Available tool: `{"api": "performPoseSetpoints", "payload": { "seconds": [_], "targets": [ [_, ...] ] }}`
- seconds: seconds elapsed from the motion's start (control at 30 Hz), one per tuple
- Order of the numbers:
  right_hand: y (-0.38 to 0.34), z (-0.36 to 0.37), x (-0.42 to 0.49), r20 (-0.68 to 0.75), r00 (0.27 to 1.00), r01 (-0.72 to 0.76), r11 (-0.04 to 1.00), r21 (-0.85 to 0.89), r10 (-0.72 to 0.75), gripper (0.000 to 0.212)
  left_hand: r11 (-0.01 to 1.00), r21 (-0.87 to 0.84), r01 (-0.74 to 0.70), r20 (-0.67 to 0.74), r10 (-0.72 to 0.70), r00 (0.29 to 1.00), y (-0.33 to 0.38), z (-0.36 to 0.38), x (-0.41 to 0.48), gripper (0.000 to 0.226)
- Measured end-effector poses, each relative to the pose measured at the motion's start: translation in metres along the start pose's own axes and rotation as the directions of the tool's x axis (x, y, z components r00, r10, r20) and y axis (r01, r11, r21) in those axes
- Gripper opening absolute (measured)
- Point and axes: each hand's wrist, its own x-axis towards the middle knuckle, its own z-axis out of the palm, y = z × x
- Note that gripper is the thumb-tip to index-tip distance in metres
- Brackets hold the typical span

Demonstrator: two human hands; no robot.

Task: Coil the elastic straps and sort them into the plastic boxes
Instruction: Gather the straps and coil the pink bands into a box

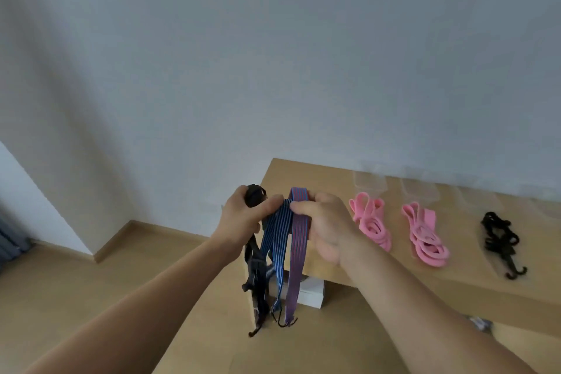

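My left hand (247, 217) grips a black strap (255, 270) at its top and pinches a blue striped strap (276, 240) beside it. My right hand (326, 229) holds a purple striped strap (297, 252) folded over its fingers. All three straps hang down past the left end of the wooden table (379, 267), with hooks at their low ends. On the table lie two pink straps, one (372, 223) near my right hand and another (423, 234) further right, and a black hooked strap (501, 240). Clear plastic boxes (368, 184) stand along the back edge.
A second clear box (420, 193) stands right of the first, with more faint ones further right. A white box (311, 293) sits on the wooden floor under the table's left end. The grey wall is close behind the table.
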Motion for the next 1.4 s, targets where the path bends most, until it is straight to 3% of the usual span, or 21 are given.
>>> {"api": "performPoseSetpoints", "payload": {
  "seconds": [0.1, 0.23, 0.37, 0.47, 0.57, 0.73, 0.8, 0.97, 1.1, 1.23, 1.3, 1.4],
  "targets": [
    [-0.015, 0.004, 0.002, 0.044, 0.999, 0.007, 0.996, -0.094, -0.003, 0.02, 0.99, -0.136, -0.038, 0.133, 0.056, 0.989, 0.01, 0.004, 0.014, 0.065],
    [-0.029, 0.011, 0.006, 0.108, 0.992, 0.094, 0.967, -0.235, -0.07, 0.019, 0.974, -0.225, -0.028, 0.323, 0.102, 0.941, 0.017, 0.005, 0.027, 0.036],
    [-0.035, 0.015, 0.01, 0.06, 0.993, 0.121, 0.921, -0.37, -0.106, 0.016, 0.98, -0.198, -0.028, 0.396, 0.107, 0.912, 0.015, 0.0, 0.037, 0.025],
    [-0.04, 0.018, 0.016, -0.034, 0.979, 0.15, 0.829, -0.538, -0.199, 0.016, 0.972, -0.229, -0.05, 0.433, 0.147, 0.89, 0.013, -0.001, 0.043, 0.017],
    [-0.042, 0.02, 0.022, -0.106, 0.969, 0.117, 0.79, -0.601, -0.224, 0.024, 0.966, -0.252, -0.067, 0.433, 0.174, 0.884, 0.011, 0.0, 0.05, 0.019],
    [-0.041, 0.023, 0.024, -0.243, 0.947, 0.007, 0.77, -0.638, -0.21, 0.07, 0.975, -0.217, -0.041, 0.417, 0.131, 0.899, 0.006, 0.0, 0.062, 0.03],
    [-0.043, 0.023, 0.024, -0.23, 0.954, 0.009, 0.788, -0.616, -0.191, 0.077, 0.977, -0.209, -0.031, 0.456, 0.126, 0.881, 0.005, -0.001, 0.064, 0.036],
    [-0.052, 0.025, 0.024, -0.263, 0.939, 0.083, 0.89, -0.448, -0.22, 0.038, 0.961, -0.276, -0.02, 0.575, 0.182, 0.798, 0.006, 0.004, 0.061, 0.055],
    [-0.062, 0.025, 0.028, -0.322, 0.893, 0.195, 0.917, -0.349, -0.313, 0.029, 0.962, -0.234, -0.14, 0.635, 0.261, 0.727, 0.009, 0.009, 0.057, 0.028],
    [-0.067, 0.026, 0.028, -0.301, 0.86, 0.277, 0.872, -0.404, -0.413, 0.031, 0.963, -0.25, -0.102, 0.571, 0.232, 0.787, 0.019, 0.018, 0.06, 0.024],
    [-0.069, 0.019, 0.025, -0.335, 0.802, 0.313, 0.826, -0.469, -0.494, 0.03, 0.967, -0.239, -0.091, 0.576, 0.216, 0.788, 0.027, 0.02, 0.065, 0.014],
    [-0.052, 0.002, 0.02, -0.468, 0.689, 0.369, 0.824, -0.431, -0.554, 0.024, 0.969, -0.241, -0.053, 0.556, 0.182, 0.811, 0.044, 0.025, 0.07, 0.021]
  ]
}}
